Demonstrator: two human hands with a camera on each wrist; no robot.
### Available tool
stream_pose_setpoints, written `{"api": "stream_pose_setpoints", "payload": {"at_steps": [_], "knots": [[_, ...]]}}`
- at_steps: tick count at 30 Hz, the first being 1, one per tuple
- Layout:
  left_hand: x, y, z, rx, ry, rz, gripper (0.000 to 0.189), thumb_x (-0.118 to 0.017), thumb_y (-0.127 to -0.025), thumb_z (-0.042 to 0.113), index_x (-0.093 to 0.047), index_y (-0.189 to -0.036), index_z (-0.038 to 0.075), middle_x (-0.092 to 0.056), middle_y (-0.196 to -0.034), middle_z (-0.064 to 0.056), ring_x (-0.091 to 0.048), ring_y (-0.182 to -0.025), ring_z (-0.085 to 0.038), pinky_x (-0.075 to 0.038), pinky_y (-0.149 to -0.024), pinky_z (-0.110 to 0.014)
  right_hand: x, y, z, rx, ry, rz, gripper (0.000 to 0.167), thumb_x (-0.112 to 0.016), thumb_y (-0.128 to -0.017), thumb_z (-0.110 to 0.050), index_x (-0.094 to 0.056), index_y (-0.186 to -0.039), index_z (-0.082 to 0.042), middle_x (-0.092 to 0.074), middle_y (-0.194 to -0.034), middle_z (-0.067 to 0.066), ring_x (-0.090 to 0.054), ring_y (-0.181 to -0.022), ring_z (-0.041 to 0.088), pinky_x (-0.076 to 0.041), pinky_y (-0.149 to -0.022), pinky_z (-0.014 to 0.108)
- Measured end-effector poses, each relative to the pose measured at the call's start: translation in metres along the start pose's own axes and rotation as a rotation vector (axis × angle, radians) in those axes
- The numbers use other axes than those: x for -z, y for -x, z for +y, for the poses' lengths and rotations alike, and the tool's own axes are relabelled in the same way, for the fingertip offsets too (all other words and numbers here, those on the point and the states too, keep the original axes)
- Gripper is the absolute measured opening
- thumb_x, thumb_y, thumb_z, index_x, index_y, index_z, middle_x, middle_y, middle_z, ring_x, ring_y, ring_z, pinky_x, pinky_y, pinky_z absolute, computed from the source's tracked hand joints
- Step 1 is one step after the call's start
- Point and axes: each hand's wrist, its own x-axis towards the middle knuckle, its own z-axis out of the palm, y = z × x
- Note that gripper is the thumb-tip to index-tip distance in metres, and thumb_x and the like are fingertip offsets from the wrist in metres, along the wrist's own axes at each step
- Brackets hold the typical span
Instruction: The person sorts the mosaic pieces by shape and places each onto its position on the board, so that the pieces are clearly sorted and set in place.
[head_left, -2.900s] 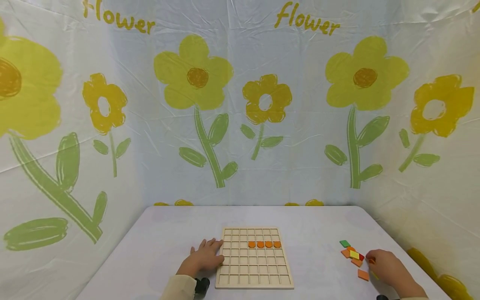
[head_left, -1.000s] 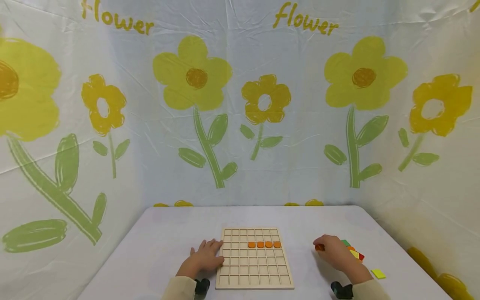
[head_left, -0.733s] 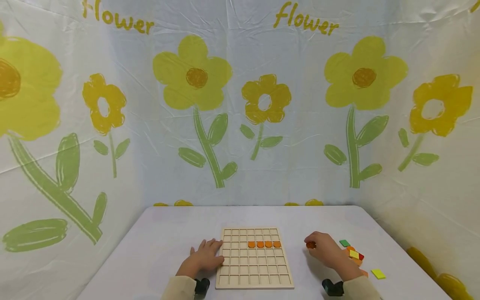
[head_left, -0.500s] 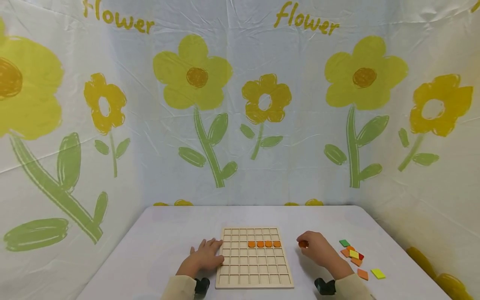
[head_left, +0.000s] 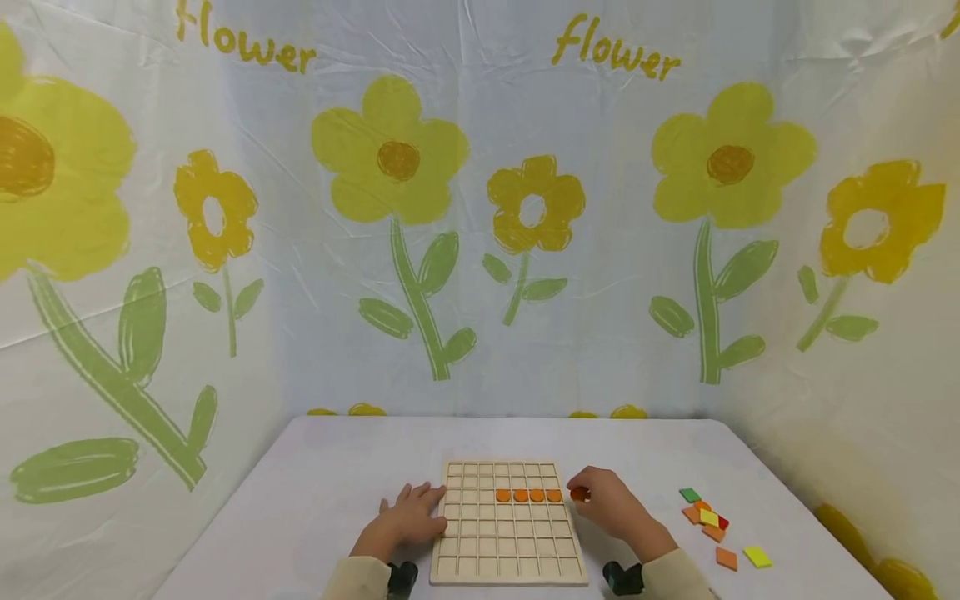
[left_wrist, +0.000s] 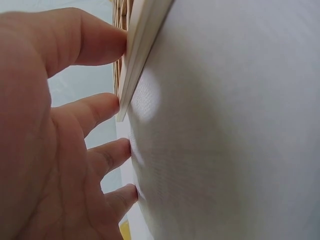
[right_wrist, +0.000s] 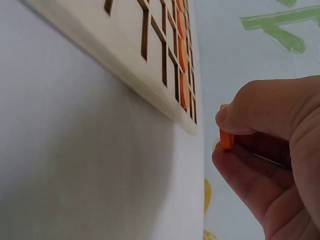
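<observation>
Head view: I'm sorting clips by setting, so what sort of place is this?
Probably a small screened-off tabletop booth, perhaps for play or recording. Flower-print cloth rises behind and along both sides of a white table, which bears a wooden grid board and some loose coloured tiles.

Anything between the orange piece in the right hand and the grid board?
Nothing visible: the orange piece, pinched by the right hand, faces the board's right edge across bare tabletop. The loose tiles lie beyond the hand, away from the board.

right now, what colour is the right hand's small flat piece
Orange piece, best in the right wrist view.
</observation>
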Motion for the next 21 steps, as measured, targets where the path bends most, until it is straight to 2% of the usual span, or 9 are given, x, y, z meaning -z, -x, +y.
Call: {"api": "stream_pose_setpoints", "payload": {"at_steps": [7,14,21], "knots": [[-0.003,-0.005,-0.003,0.0,0.02,0.016,0.06,-0.056,-0.086,0.037,-0.049,-0.142,0.017,-0.039,-0.152,-0.015,-0.022,-0.144,-0.048,-0.006,-0.106,-0.078,-0.008,-0.006,-0.01,0.101,-0.003,-0.016,0.017,-0.072,-0.081,-0.004,-0.074,-0.097,-0.004,-0.066,-0.093,0.001,-0.056,-0.08,0.012,-0.054,-0.07,0.031],[-0.001,-0.001,-0.001,-0.01,0.012,0.019,0.059,-0.056,-0.086,0.035,-0.049,-0.141,0.015,-0.039,-0.151,-0.017,-0.022,-0.143,-0.05,-0.006,-0.105,-0.079,-0.012,-0.011,-0.022,0.194,0.014,0.003,0.017,-0.072,-0.083,-0.007,-0.074,-0.098,-0.002,-0.068,-0.093,0.002,-0.06,-0.081,0.014,-0.054,-0.07,0.032],[-0.001,0.0,0.0,-0.007,0.0,0.017,0.059,-0.056,-0.086,0.035,-0.05,-0.141,0.015,-0.04,-0.15,-0.017,-0.023,-0.142,-0.05,-0.006,-0.105,-0.079,-0.018,-0.015,-0.03,0.216,0.007,0.005,0.015,-0.072,-0.083,-0.006,-0.074,-0.098,-0.002,-0.07,-0.093,0.003,-0.062,-0.082,0.015,-0.055,-0.071,0.033]]}}
